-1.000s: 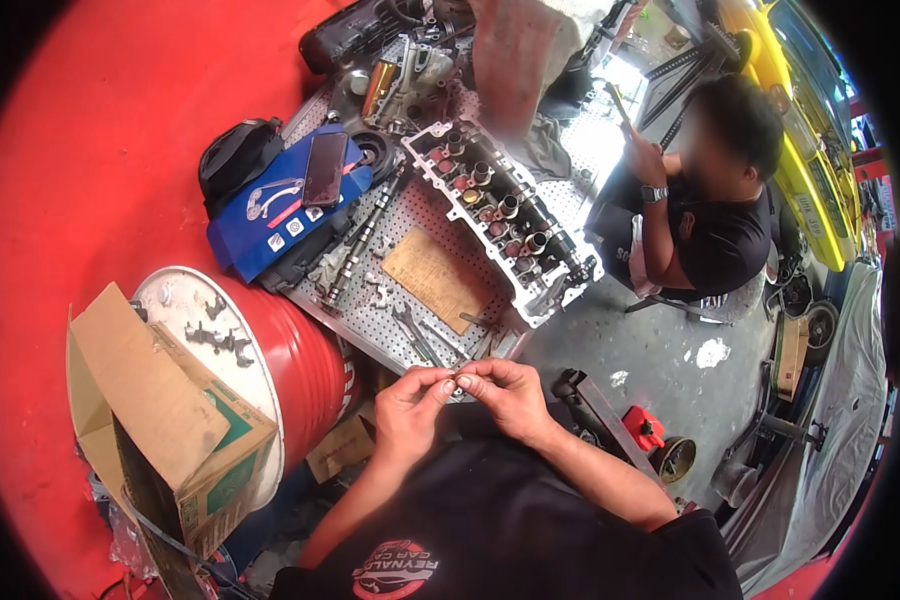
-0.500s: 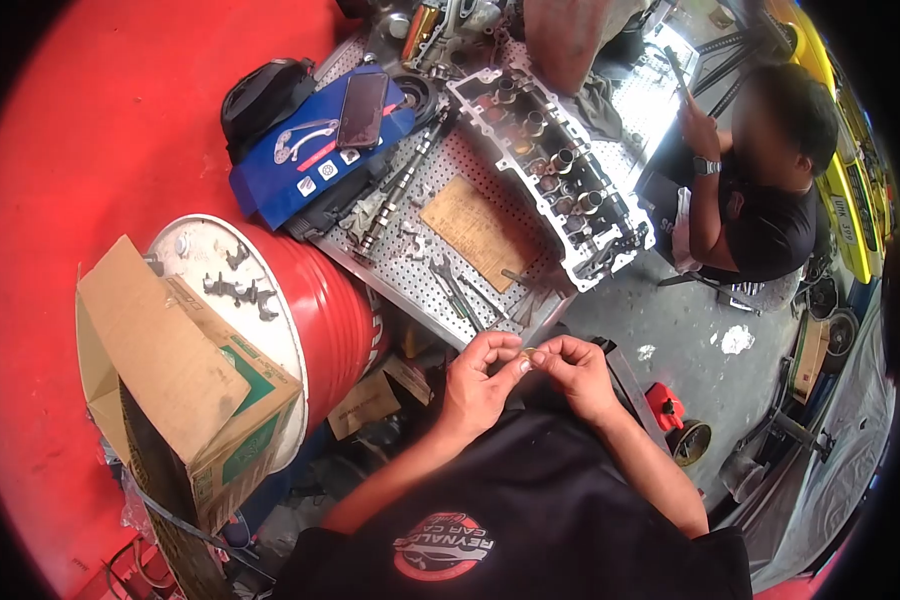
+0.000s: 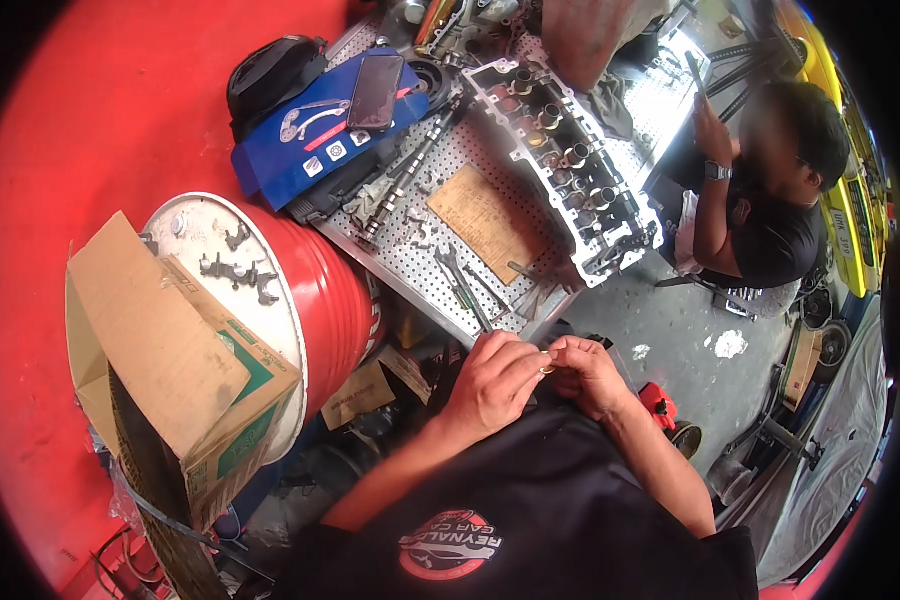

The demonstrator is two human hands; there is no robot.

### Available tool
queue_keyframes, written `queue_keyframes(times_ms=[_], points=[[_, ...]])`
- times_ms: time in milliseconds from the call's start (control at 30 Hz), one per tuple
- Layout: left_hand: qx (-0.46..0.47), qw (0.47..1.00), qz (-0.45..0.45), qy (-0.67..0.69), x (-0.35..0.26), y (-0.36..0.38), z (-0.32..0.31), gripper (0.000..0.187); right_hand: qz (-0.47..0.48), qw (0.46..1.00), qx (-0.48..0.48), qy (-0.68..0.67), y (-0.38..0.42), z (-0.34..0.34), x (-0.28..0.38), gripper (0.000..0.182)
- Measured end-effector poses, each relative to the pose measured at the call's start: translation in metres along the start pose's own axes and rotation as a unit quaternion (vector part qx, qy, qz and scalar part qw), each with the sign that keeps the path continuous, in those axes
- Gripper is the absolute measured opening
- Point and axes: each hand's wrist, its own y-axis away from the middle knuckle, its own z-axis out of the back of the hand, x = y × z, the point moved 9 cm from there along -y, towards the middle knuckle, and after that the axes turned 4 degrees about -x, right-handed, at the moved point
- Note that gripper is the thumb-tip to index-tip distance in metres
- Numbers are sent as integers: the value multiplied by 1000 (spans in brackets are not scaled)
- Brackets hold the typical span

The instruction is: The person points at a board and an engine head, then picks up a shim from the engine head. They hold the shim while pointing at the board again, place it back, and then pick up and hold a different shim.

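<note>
Close to my body, just past the bench's near corner, my left hand (image 3: 495, 382) and my right hand (image 3: 588, 378) meet fingertip to fingertip. Between them shows a small yellowish ring-like piece (image 3: 547, 370), mostly covered by the fingers. Both hands are closed in a pinch on it. Beyond them, on the perforated metal bench (image 3: 385, 262), lies a cylinder head (image 3: 567, 165) with its valve side open to view. A pair of pliers (image 3: 457, 282) and other slim tools rest near the bench edge, beside a stained brown sheet (image 3: 485, 225).
A camshaft (image 3: 406, 178) and a blue box (image 3: 305, 135) with a phone (image 3: 376, 92) on top are farther left. A red drum (image 3: 325, 300) carries metal parts and an open cardboard box (image 3: 160, 345). At right sits another person (image 3: 770, 190), one hand raised.
My left hand has turned so its back faces up, and its fingers are now curled closer over the small piece. The right fingers have curled inward too. The view has shifted slightly.
</note>
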Motion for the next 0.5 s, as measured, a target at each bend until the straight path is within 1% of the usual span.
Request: queue_keyframes(times_ms=[33, 100, 133, 267, 300, 367, 400, 467, 500], points=[[1, 1000, -14, -8, -1, 1, 0, 28, -3, 1000, 2, -2, 0, 0, 0, 4], [11, 1000, -16, -7, -1, 0, 0, 31, -9, 1000, 8, -5, 0, -1, -1, 5], [16, 1000, -17, -6, -1, 0, 0, 32, 0, 1000, -4, -4, 0, 0, 1, 5], [14, 996, 82, 28, 31, 3, -3, 43, 38, 998, -44, 15, 0, 9, 5, 7], [18, 993, 110, 29, 47, 5, -4, 47, 48, 997, -52, 23, 0, 12, 5, 7], [22, 981, 190, -36, 100, 17, -11, 48, 56, 997, -55, 14, 1, 14, 4, 7], [27, 965, 258, -51, 132, 27, -15, 50, 62, 996, -57, 10, 2, 15, 5, 8], [92, 924, 349, -123, 192, 43, -25, 55, 56, 996, -66, 9, 3, 20, 0, 7], [126, 911, 360, -159, 220, 50, -30, 59, 57, 996, -71, 9, 3, 24, -2, 7]])
